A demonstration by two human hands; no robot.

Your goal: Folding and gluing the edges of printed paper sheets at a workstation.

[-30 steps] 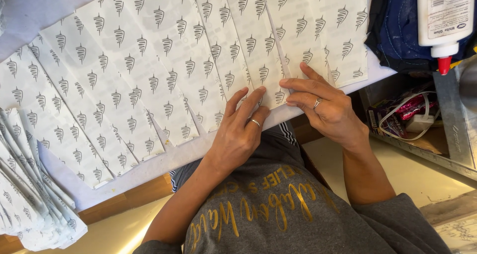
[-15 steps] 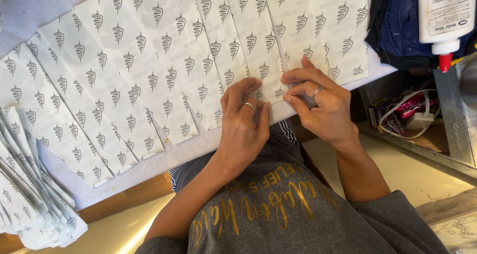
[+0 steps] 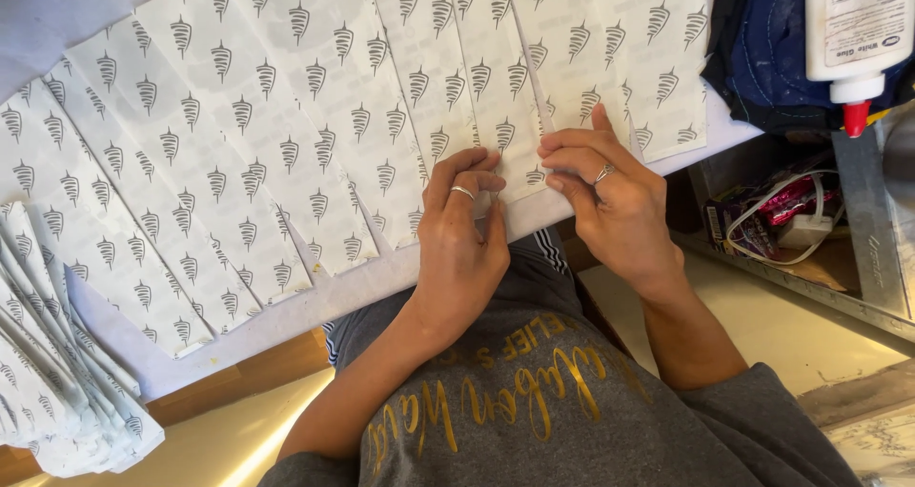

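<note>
Several white paper sheets (image 3: 286, 134) printed with rows of small dark cone shapes lie fanned out and overlapping across a pale table. My left hand (image 3: 462, 230), with a ring on it, presses its curled fingertips on the near edge of one sheet (image 3: 496, 96) at the middle. My right hand (image 3: 610, 201), also ringed, lies flat beside it with its fingers on the same edge, pinching and pressing the paper. The two hands almost touch.
A stack of the same printed sheets (image 3: 48, 373) hangs over the table's lower left. A white glue bottle with a red tip (image 3: 856, 39) stands at the upper right above dark blue fabric (image 3: 762, 58). A box with cables and wrappers (image 3: 782, 220) sits beside the table edge (image 3: 315, 296).
Both hands have drawn together at the sheet's near edge; my left hand's fingers have curled in and my right hand has slid left toward it.
</note>
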